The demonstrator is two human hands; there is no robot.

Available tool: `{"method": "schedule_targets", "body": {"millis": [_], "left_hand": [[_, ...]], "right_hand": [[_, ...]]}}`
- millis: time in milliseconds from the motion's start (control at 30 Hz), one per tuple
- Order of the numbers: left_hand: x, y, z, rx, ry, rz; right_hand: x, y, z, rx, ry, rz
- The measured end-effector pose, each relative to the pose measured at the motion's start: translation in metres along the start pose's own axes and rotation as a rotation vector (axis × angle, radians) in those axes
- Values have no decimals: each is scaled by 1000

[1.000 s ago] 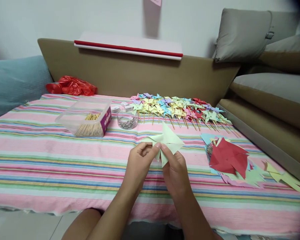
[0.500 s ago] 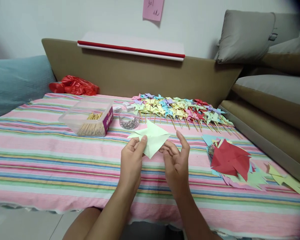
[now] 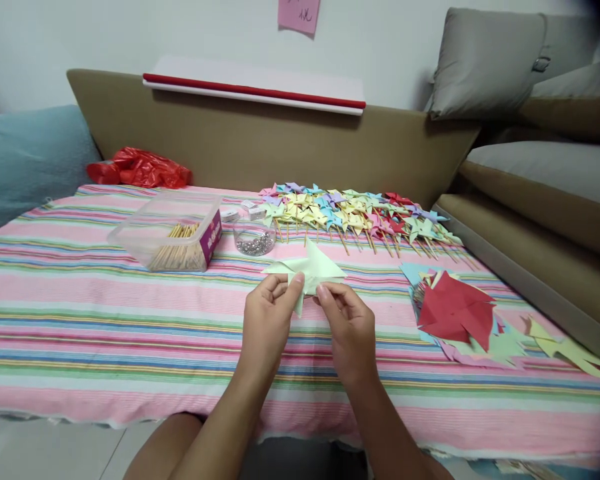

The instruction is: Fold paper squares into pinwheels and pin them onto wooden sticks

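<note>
A pale green paper pinwheel (image 3: 313, 263) is held up between both hands over the striped cloth. My left hand (image 3: 273, 307) pinches its left side, thumb on top near the middle. The thumb and fingers of my right hand (image 3: 347, 317) grip the lower right part of the paper. One narrow point hangs down between the hands. Behind the paper stands a round clear tub (image 3: 255, 239) with small silvery pins or tacks. Further left lies a clear plastic box (image 3: 163, 223) holding many wooden sticks.
Several finished pinwheels on sticks (image 3: 350, 213) lie in rows at the back. To the right is a pile of cut paper with a red sheet (image 3: 457, 312) on top. A red plastic bag (image 3: 143, 168) sits back left. Grey cushions (image 3: 545, 167) stack up on the right.
My right hand has moved from beside the paper's right edge onto its lower right part and closed on it. The paper now looks folded there. The view has shifted slightly.
</note>
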State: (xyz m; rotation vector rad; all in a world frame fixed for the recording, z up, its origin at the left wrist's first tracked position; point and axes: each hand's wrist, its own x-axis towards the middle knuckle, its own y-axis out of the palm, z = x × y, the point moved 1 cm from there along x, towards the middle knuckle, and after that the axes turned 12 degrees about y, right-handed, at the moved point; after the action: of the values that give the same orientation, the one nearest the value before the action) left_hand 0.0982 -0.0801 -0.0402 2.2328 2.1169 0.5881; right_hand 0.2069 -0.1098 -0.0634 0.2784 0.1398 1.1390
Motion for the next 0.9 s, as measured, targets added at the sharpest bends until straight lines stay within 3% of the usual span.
{"method": "schedule_targets", "body": {"millis": [633, 900], "left_hand": [[-4, 7, 2, -9, -4, 73], [-4, 8, 2, 26, -4, 72]], "right_hand": [[-2, 8, -5, 81, 21, -206], [-1, 10, -8, 51, 5, -225]]}}
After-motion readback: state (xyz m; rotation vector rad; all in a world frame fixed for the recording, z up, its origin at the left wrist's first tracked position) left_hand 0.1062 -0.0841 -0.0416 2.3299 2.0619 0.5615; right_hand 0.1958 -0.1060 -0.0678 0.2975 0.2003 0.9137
